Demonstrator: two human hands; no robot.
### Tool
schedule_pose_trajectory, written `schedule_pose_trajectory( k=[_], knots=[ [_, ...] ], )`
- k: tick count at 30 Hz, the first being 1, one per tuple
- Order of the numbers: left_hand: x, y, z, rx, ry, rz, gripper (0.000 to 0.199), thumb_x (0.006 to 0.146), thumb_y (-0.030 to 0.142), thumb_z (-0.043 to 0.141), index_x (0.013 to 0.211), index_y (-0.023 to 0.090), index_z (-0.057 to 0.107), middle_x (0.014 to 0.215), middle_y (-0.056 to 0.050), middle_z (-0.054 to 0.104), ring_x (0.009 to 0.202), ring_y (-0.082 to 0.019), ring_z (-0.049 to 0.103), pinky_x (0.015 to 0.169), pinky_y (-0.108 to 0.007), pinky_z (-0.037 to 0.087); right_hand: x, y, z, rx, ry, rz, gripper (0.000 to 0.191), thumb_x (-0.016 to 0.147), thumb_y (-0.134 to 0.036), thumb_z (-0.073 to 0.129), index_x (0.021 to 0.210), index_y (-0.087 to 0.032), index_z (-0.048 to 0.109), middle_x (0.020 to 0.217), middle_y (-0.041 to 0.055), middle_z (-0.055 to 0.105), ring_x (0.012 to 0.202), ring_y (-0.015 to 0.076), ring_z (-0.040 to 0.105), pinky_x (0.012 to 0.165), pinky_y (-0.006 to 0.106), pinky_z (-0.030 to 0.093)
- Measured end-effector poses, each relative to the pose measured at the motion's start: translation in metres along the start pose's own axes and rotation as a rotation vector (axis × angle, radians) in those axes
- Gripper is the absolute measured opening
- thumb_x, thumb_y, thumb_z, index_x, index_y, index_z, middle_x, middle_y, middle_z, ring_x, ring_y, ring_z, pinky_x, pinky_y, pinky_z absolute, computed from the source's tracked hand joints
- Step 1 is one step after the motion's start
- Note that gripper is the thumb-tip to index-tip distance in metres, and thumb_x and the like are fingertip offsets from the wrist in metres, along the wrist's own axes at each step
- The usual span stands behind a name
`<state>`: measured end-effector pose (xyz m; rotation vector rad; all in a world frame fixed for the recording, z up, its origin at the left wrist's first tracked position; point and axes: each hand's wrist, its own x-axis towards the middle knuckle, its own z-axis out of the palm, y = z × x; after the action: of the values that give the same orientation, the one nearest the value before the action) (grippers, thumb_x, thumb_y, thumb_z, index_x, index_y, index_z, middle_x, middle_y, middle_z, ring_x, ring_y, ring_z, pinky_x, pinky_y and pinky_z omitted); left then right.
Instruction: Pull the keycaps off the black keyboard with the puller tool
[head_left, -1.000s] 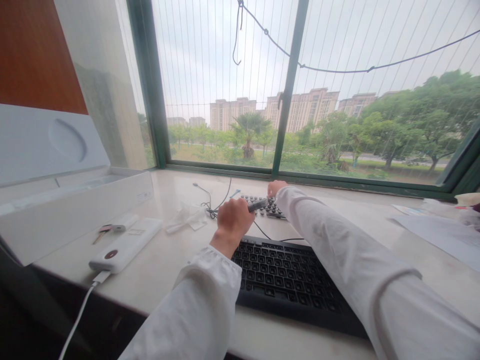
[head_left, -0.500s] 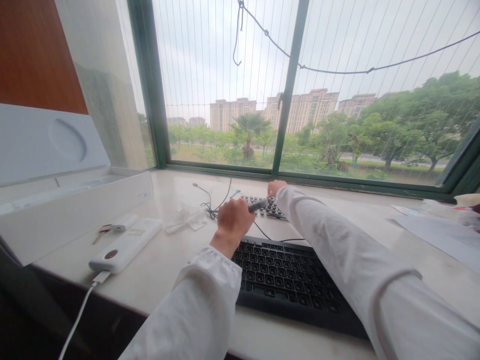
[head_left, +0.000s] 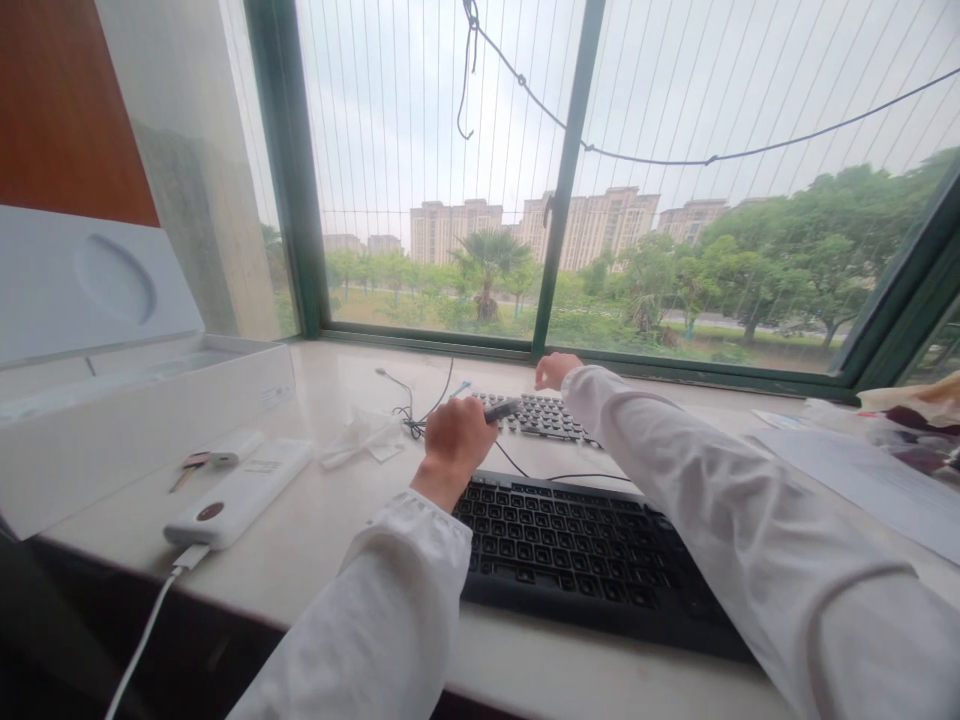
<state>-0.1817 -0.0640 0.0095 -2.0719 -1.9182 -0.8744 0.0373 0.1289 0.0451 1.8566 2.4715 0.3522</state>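
My left hand (head_left: pixel 459 440) is closed around a dark, narrow tool (head_left: pixel 502 409), whose tip sticks out to the right. Behind it, rows of loose black keycaps (head_left: pixel 555 418) lie on the white tabletop. My right hand (head_left: pixel 556 370) hovers above the far edge of these keycaps with fingers bent together; whatever it may pinch is too small to make out. A black keyboard base (head_left: pixel 570 550) with its keycaps off lies in front, partly under my right sleeve.
On the left are an open white box (head_left: pixel 150 420), a white power bank (head_left: pixel 240 495) with a cable, and keys (head_left: pixel 187 467). Crumpled tissue (head_left: pixel 364 440) and a coiled cable (head_left: pixel 412 425) lie mid-left. Papers (head_left: pixel 862 480) lie right, below the window.
My right hand has lifted slightly from the keycaps, with its forearm shifted right, showing more of them. My left hand still grips the tool. The view has turned slightly right.
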Motion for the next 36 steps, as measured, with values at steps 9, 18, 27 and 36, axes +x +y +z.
schedule_pose_trajectory(
  k=[9, 18, 27, 36],
  knots=[
    [0.001, -0.002, 0.001, -0.023, 0.012, -0.013, 0.029, 0.081, 0.035, 0.052, 0.079, 0.014, 0.072, 0.072, -0.017, 0.066, 0.074, -0.031, 0.065, 0.066, -0.038, 0.047, -0.033, -0.013, 0.003, 0.018, -0.079, -0.144, 0.027, 0.067, -0.048, 0.073, 0.089, -0.032, 0.076, 0.095, 0.0028, 0.071, 0.087, 0.0190, 0.064, 0.077, 0.026, 0.045],
    [0.001, -0.003, 0.000, -0.063, 0.120, -0.042, 0.035, 0.082, 0.042, 0.052, 0.076, 0.014, 0.072, 0.070, -0.017, 0.066, 0.070, -0.029, 0.064, 0.065, -0.036, 0.044, -0.071, -0.029, -0.011, 0.009, 0.068, -0.179, 0.032, 0.081, -0.051, 0.057, 0.093, -0.026, 0.075, 0.096, 0.0070, 0.071, 0.085, 0.0214, 0.064, 0.072, 0.029, 0.045],
    [0.006, 0.012, -0.003, -0.920, 0.198, -0.160, 0.036, 0.078, 0.034, 0.052, 0.047, 0.019, 0.043, 0.041, 0.001, 0.041, 0.043, -0.012, 0.041, 0.049, -0.026, 0.030, -0.173, -0.077, -0.036, 0.340, 0.238, -0.291, 0.036, 0.084, -0.055, 0.051, 0.099, -0.029, 0.071, 0.067, 0.0007, 0.064, 0.058, 0.0129, 0.052, 0.057, 0.025, 0.032],
    [0.008, 0.015, -0.014, -2.115, -0.189, -0.261, 0.043, 0.079, 0.031, 0.057, 0.059, 0.021, 0.020, 0.045, 0.010, 0.015, 0.036, -0.004, 0.015, 0.037, -0.021, 0.019, -0.202, -0.098, -0.026, 0.858, 0.162, -0.226, 0.058, 0.084, -0.061, 0.043, 0.094, -0.012, 0.072, 0.050, -0.0053, 0.040, 0.047, 0.0078, 0.028, 0.048, 0.023, 0.020]
  ],
)
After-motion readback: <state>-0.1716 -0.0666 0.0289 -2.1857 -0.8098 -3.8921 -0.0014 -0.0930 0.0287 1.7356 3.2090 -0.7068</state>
